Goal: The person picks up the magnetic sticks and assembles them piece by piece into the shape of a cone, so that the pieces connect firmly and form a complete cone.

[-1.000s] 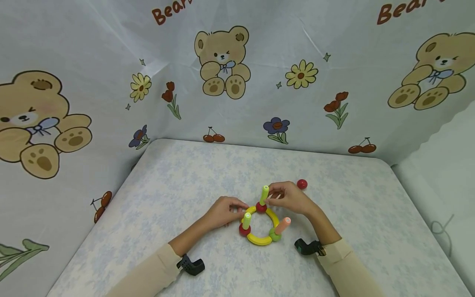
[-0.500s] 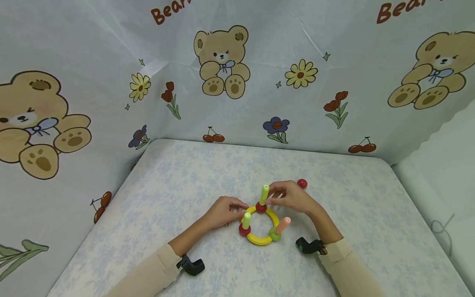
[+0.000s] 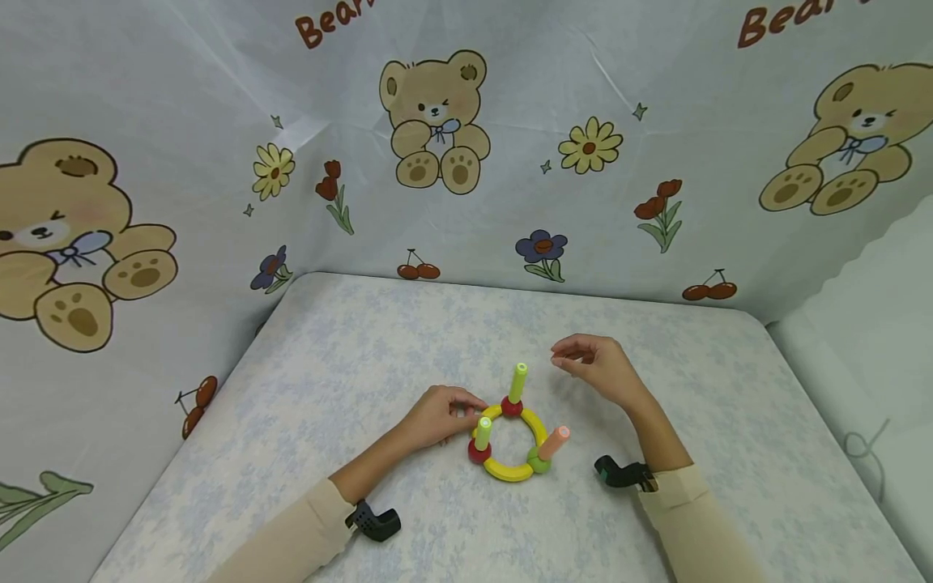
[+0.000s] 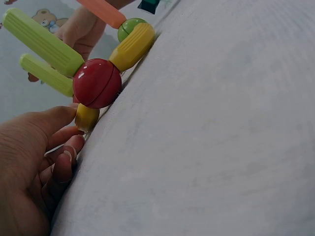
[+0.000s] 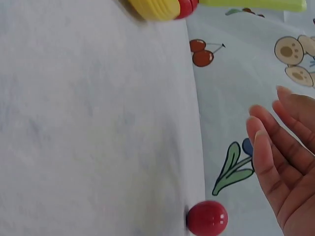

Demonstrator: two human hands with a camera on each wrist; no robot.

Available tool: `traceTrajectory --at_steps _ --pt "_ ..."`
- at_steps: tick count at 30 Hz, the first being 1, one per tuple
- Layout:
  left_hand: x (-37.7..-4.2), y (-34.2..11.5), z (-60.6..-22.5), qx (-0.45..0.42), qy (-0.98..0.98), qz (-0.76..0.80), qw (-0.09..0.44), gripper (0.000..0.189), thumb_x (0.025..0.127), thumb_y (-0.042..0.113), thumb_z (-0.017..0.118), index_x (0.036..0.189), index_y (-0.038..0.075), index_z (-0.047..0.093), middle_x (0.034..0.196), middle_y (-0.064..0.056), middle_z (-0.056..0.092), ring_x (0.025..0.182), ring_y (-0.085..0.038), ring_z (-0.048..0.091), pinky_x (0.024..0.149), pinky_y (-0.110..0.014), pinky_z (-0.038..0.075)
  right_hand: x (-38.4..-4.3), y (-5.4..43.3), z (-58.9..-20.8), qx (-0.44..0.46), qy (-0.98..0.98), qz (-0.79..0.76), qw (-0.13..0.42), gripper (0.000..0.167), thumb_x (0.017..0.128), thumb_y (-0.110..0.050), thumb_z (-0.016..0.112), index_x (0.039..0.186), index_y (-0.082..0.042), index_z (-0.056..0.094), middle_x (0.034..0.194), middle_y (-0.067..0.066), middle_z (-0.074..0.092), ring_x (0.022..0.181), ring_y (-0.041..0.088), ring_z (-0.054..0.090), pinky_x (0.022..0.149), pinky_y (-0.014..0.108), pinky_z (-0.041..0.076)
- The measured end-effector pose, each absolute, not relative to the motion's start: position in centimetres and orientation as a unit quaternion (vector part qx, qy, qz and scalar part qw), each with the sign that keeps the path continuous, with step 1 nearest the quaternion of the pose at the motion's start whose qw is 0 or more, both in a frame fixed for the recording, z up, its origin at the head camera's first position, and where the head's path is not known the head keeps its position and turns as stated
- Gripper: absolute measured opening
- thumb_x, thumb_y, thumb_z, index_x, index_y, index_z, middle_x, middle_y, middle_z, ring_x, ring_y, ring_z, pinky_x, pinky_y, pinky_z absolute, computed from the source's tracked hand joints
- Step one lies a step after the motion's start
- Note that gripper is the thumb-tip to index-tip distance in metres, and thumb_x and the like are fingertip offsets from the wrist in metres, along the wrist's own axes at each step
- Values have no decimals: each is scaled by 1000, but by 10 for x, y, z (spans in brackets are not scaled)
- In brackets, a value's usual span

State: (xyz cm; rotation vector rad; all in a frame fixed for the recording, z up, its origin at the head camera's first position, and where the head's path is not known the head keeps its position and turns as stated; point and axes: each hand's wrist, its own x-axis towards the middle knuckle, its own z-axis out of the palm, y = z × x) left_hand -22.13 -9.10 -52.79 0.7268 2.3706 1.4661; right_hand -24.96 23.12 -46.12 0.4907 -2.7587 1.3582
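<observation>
On the table lies a toy ring of curved yellow rods (image 3: pixel 510 471), joined by two red balls (image 3: pixel 479 452) and one green ball (image 3: pixel 538 461). Light green sticks (image 3: pixel 518 384) rise from the red balls, and an orange stick (image 3: pixel 554 443) slants up from the green one. My left hand (image 3: pixel 437 417) pinches a yellow rod (image 4: pixel 87 117) at the ring's left side, thumb above and fingers below. Beyond the ring to the right, my right hand (image 3: pixel 601 368) hovers with loosely bent fingers, holding nothing. A loose red ball (image 5: pixel 207 218) lies near it, hidden in the head view.
The table (image 3: pixel 364 340) has a pale blue-patterned cover. A bear-print cloth (image 3: pixel 510 202) hangs along its far and left sides. Black wrist cameras (image 3: pixel 375 521) are strapped to both wrists. A thin cord (image 3: pixel 867 457) lies by the right edge.
My right hand has let go of the far green stick and moved away to the right and back, covering the loose red ball in the head view. My left hand and the ring stay put.
</observation>
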Motion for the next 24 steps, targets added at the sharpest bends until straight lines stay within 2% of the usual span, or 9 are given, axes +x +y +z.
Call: traceTrajectory --at_steps 4,7,9,11,14,16,19,24 --pt "-222 -92 -529 253 817 502 127 20 95 27 74 112 19 78 84 7 68 39 -12 46 36 -27 44 -253 244 -464 130 -887 441 47 23 94 -22 76 113 -8 75 106 6 75 93 25 69 74 24 56" --pt "-222 -92 -530 255 818 500 123 19 95 28 74 112 19 79 83 7 68 38 -12 46 36 -27 44 -256 252 -466 110 -889 441 62 26 93 -21 77 114 -6 74 109 11 74 93 31 70 72 25 58" --pt "-222 -92 -530 255 819 500 121 19 95 28 74 112 20 79 83 7 68 38 -13 46 36 -28 44 -258 257 -467 97 -893 434 69 27 93 -20 77 116 -6 74 113 13 72 95 33 70 73 31 60" --pt "-222 -92 -531 256 819 500 120 18 95 27 74 112 20 79 82 7 68 38 -13 46 36 -28 44 -259 261 -468 90 -899 421 74 28 93 -18 77 117 -5 73 117 15 71 103 34 68 81 40 60" --pt "-222 -92 -531 256 819 500 119 18 95 27 74 112 20 79 82 7 68 37 -13 46 36 -28 43 -261 268 -471 86 -911 397 68 31 92 -15 77 121 -3 72 124 18 68 112 36 63 89 52 56" --pt "-222 -92 -531 257 818 500 119 18 96 27 74 112 20 79 82 7 68 37 -13 46 36 -28 43 -261 272 -473 84 -918 383 55 34 92 -14 77 123 -1 70 126 20 66 115 39 60 90 55 54" --pt "-222 -92 -530 259 817 501 119 19 96 28 74 112 19 79 83 8 68 37 -12 45 36 -28 43 -261 278 -477 71 -926 370 32 37 92 -14 77 125 0 69 124 22 66 112 41 62 87 55 55" --pt "-222 -92 -530 259 816 502 121 20 95 28 74 112 19 79 84 8 68 38 -12 45 36 -27 43 -262 284 -482 62 -928 368 10 38 91 -14 78 124 1 69 118 22 69 105 38 64 84 47 55"
